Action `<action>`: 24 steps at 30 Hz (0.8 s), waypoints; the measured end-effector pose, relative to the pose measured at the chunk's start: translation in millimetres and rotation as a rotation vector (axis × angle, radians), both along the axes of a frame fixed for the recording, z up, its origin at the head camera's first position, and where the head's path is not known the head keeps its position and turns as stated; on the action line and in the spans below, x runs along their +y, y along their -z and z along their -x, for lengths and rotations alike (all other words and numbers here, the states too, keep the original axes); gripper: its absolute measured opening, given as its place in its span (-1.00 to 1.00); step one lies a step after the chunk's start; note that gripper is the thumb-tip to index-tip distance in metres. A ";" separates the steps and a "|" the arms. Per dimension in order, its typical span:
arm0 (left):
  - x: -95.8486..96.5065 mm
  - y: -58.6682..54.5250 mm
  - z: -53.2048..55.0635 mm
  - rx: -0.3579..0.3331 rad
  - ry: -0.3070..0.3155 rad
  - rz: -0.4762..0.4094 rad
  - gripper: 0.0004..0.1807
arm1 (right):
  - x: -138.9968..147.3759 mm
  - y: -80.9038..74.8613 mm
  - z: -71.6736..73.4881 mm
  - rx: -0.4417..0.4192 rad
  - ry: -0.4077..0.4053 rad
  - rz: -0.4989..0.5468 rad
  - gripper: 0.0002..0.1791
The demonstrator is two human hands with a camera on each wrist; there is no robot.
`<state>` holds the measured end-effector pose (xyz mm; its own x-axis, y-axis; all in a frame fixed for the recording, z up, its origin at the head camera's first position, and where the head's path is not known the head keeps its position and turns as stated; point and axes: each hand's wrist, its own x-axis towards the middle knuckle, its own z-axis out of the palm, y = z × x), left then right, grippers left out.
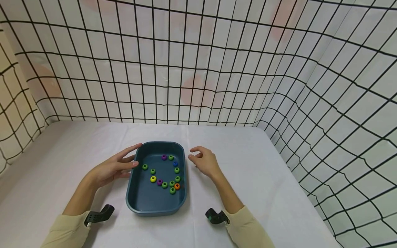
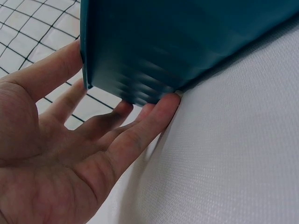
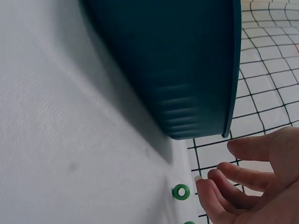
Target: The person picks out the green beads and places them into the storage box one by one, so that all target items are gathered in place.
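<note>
A dark blue-green plastic bin (image 1: 149,201) lies on the white cloth with several round beads inside: green (image 1: 177,170), purple (image 1: 159,182), yellow (image 1: 153,179), blue (image 1: 175,164) and orange (image 1: 177,186). At the bin's left side is my left hand (image 1: 116,167), its fingers spread and nearly straight; in the left wrist view, fingertips (image 2: 169,100) touch the bin wall and its lower edge. My right hand (image 1: 205,162) hovers just off the right rim, fingers loosely bent around nothing. Close to these fingers, the right wrist view shows a green bead (image 3: 181,192) outside the bin.
Black netting (image 1: 192,62) over white sheeting walls in the table (image 1: 248,165) at the back and sides. Part of a second green bead (image 3: 188,222) shows at the bottom of the right wrist view. Black wrist devices (image 1: 100,214) sit at both sleeves.
</note>
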<state>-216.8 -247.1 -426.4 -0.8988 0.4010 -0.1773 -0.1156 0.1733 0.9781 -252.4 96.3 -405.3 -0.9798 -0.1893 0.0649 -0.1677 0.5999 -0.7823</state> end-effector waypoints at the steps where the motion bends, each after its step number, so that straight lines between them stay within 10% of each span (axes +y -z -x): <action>1: 0.0 0.0 -0.1 -0.001 -0.001 0.001 -0.16 | 0.6 0.9 0.6 0.005 0.008 -0.003 -0.64; 24: -0.9 -2.2 -2.4 0.004 0.008 -0.002 -0.11 | 8.5 17.9 10.3 -0.048 0.036 -0.122 -0.60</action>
<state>-214.3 -248.0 -424.2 -0.8960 0.4089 -0.1730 -0.1104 0.1723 0.9788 -262.8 104.7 -423.1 -0.9875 -0.1577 -0.0037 -0.1085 0.6961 -0.7097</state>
